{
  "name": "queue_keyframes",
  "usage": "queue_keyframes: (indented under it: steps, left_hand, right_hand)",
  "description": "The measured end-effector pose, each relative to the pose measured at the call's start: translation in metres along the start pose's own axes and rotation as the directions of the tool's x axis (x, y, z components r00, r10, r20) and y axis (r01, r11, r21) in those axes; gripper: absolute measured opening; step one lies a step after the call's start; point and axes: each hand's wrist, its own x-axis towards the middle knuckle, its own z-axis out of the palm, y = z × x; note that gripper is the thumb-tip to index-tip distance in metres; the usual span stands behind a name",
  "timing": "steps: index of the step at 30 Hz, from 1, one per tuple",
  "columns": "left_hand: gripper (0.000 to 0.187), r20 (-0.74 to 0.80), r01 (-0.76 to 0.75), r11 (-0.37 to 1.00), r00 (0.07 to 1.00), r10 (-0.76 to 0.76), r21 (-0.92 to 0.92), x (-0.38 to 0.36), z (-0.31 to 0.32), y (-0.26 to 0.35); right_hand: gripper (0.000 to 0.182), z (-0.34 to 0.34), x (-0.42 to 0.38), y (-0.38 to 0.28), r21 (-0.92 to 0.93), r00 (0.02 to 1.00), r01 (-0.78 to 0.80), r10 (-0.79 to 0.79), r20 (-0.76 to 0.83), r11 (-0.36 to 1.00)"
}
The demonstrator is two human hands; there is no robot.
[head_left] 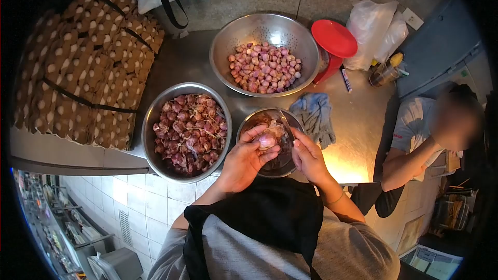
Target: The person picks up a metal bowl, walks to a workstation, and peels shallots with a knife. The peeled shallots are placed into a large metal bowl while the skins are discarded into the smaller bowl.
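My left hand (245,159) is closed round a shallot (267,141) whose pinkish, shiny side faces up. In my right hand (308,158) is a knife (286,123), its blade pointing up and away beside the shallot. Both hands are over a small metal bowl (298,116) with dark peelings in it. To the left stands a metal bowl (147,134) full of unpeeled shallots (190,129) with dry skins and roots. Behind, a large metal colander (222,41) holds many peeled shallots (265,67).
Stacked egg trays (85,67), strapped together, stand at the left. Right of the small bowl lie grey-blue gloves (315,116). A red scale (334,38), plastic bags (372,33) and a glass jar (383,74) are at the back right. Another person (415,124) sits at the right.
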Motion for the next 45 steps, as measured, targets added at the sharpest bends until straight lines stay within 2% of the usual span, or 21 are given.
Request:
queue_keyframes:
  steps: [3,6,9,12,14,16,17,18,20,21,24,27,31,35,38,40,45]
  left_hand:
    - [0.038,0.008,0.008,1.000,1.000,-0.008,0.001,0.002,-0.005,-0.001]
    - [0.037,0.000,0.006,0.998,1.000,-0.006,0.058,0.003,-0.012,-0.003]
    - [0.037,-0.047,0.009,0.993,0.999,-0.003,0.119,0.002,-0.008,-0.003]
    - [0.039,-0.082,-0.013,0.992,0.996,0.024,0.128,-0.001,0.005,0.000]
    - [0.041,-0.103,-0.028,0.991,0.994,0.041,0.128,0.001,0.003,0.000]
    - [0.041,-0.107,-0.058,0.980,0.991,0.079,0.189,0.001,0.002,-0.002]
    - [0.041,-0.109,-0.073,0.973,0.989,0.099,0.220,0.002,0.001,-0.003]
    - [0.040,-0.097,-0.077,0.973,0.990,0.100,0.217,0.002,-0.002,-0.004]
    - [0.038,-0.075,-0.083,0.974,0.992,0.101,0.211,0.003,-0.008,-0.006]
    - [0.036,-0.085,-0.096,0.974,0.990,0.116,0.205,0.003,-0.008,-0.007]
    - [0.032,-0.109,-0.133,0.972,0.982,0.156,0.195,0.003,-0.008,-0.008]
    - [0.031,-0.121,-0.167,0.965,0.974,0.194,0.200,0.004,-0.009,-0.010]
    - [0.032,-0.053,-0.260,0.928,0.958,0.283,0.267,0.008,-0.014,-0.013]
    - [0.034,0.014,-0.300,0.887,0.949,0.315,0.351,0.007,-0.013,-0.011]
    - [0.034,0.034,-0.343,0.890,0.936,0.350,0.299,0.008,-0.014,-0.015]
    - [0.033,-0.011,-0.309,0.898,0.944,0.329,0.314,0.006,-0.010,-0.016]
    - [0.032,-0.019,-0.219,0.926,0.972,0.235,0.306,0.000,0.000,-0.006]
  right_hand:
    - [0.037,0.002,-0.001,-0.002,-0.021,0.999,-0.007,0.006,-0.047,1.000]
    - [0.037,-0.003,0.001,0.004,-0.041,0.993,0.094,-0.097,-0.074,0.995]
    - [0.038,-0.004,-0.001,-0.003,-0.027,0.985,0.124,-0.126,-0.120,0.992]
    - [0.039,-0.010,-0.003,-0.001,-0.047,0.996,0.066,-0.069,-0.062,0.997]
    - [0.040,-0.006,-0.002,0.005,-0.277,0.984,0.154,-0.173,-0.045,0.948]
    - [0.040,-0.003,-0.004,0.008,-0.390,0.982,0.169,-0.188,-0.010,0.905]
    - [0.040,-0.003,-0.005,0.008,-0.393,0.988,0.143,-0.152,0.008,0.908]
    - [0.040,0.002,-0.007,0.002,-0.315,1.000,0.011,-0.012,0.000,0.949]
    - [0.039,0.010,-0.010,-0.008,-0.158,0.963,-0.268,0.269,-0.016,0.950]
    - [0.039,0.013,-0.011,-0.009,-0.116,0.953,-0.303,0.304,-0.008,0.946]
    - [0.041,0.013,-0.008,-0.001,-0.280,0.990,0.073,-0.036,0.136,0.957]
    - [0.045,0.017,-0.007,-0.005,-0.476,0.954,0.290,-0.214,0.208,0.830]
    - [0.046,0.017,-0.006,-0.003,-0.526,0.925,0.380,-0.311,0.219,0.761]
    - [0.044,0.016,-0.010,-0.003,-0.527,0.941,0.339,-0.276,0.197,0.780]
    - [0.042,0.016,-0.011,-0.006,-0.545,0.948,0.317,-0.256,0.187,0.777]
    - [0.041,0.013,-0.009,-0.002,-0.567,0.946,0.323,-0.272,0.176,0.758]
    - [0.038,0.005,-0.003,0.004,-0.230,0.997,0.068,-0.072,-0.008,0.971]
